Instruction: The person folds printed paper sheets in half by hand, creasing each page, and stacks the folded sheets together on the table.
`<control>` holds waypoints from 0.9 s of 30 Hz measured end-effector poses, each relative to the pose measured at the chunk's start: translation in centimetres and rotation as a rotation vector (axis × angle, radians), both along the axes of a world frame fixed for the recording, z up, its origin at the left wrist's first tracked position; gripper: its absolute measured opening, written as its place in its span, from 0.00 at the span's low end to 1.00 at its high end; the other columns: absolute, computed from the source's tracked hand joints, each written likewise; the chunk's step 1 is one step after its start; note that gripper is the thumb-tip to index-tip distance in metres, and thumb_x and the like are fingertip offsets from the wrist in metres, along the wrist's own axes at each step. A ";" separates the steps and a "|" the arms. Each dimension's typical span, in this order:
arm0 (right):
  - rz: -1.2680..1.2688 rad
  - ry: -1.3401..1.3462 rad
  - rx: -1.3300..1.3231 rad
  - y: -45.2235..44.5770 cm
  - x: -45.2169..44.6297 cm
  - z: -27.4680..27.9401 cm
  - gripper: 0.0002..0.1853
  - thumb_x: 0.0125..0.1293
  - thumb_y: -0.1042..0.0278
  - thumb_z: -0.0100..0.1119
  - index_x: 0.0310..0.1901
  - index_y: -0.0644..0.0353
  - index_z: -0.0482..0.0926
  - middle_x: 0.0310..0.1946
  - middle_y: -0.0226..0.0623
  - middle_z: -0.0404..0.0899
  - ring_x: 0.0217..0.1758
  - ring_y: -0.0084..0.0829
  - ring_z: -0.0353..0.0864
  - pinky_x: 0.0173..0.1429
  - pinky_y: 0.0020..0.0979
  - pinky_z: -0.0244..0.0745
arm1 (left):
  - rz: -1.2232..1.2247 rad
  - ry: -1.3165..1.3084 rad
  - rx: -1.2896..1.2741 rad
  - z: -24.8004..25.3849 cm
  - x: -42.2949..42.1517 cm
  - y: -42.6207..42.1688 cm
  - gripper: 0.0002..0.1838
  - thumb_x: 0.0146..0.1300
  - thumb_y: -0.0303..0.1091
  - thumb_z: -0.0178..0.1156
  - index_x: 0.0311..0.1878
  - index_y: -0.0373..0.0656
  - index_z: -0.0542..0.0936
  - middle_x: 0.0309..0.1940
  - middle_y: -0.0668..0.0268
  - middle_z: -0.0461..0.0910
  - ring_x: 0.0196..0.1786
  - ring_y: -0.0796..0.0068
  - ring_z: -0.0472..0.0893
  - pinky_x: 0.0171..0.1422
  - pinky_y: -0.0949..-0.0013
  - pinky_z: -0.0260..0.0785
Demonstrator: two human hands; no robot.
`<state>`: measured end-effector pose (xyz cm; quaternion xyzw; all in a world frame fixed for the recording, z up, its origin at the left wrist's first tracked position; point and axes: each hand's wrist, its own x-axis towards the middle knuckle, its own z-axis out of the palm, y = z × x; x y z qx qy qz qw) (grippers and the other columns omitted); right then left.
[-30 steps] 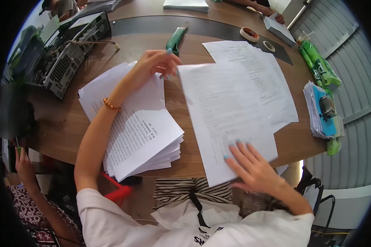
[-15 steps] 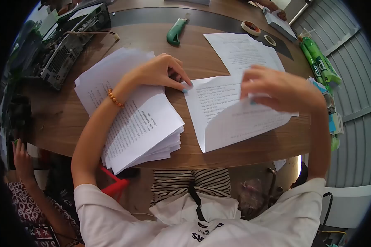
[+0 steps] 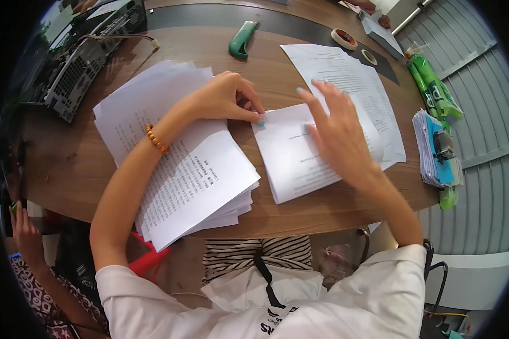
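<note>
Basically, folded paper (image 3: 294,178) (printed), left hand (image 3: 237,100) at corner, right hand (image 3: 342,133) over it

The scene is brightly and fairly evenly lit, its light source out of view. The folded paper (image 3: 291,161) looks nearly washed out in its middle, its print faint, while the paper stack (image 3: 201,192) is brighter low down and greyer towards the top. A soft sheen lies on the wooden table (image 3: 288,217). Wide-angle distortion bows the table's edge, black vignetting rounds off the corners, and the far left sinks into murky, soft darkness
</note>
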<state>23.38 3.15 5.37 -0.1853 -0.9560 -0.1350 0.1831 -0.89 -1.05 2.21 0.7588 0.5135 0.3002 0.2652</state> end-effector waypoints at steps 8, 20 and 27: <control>-0.051 -0.124 -0.401 -1.1 3.4 -2.5 0.24 0.67 0.57 0.47 0.62 0.58 0.64 0.63 0.57 0.59 0.66 0.58 0.56 0.66 0.55 0.52 | -0.021 -0.013 0.028 0.1 0.4 -0.1 0.08 0.43 0.37 0.69 0.29 0.47 0.86 0.16 0.72 0.74 0.18 0.83 0.66 0.22 0.77 0.54; -0.005 -0.120 -0.363 -0.1 2.7 -2.5 0.24 0.67 0.55 0.46 0.61 0.58 0.65 0.63 0.55 0.59 0.66 0.55 0.58 0.64 0.56 0.55 | 0.013 0.168 0.039 -0.2 0.7 -0.2 0.20 0.46 0.47 0.68 0.45 0.57 0.83 0.18 0.72 0.69 0.22 0.77 0.68 0.25 0.71 0.57; -0.041 -0.155 -0.452 0.5 2.2 -2.3 0.25 0.66 0.58 0.50 0.64 0.52 0.63 0.66 0.49 0.56 0.70 0.51 0.53 0.68 0.55 0.48 | 0.032 0.202 0.014 -0.1 0.7 -0.2 0.20 0.46 0.49 0.68 0.45 0.57 0.83 0.18 0.72 0.71 0.22 0.77 0.69 0.25 0.71 0.58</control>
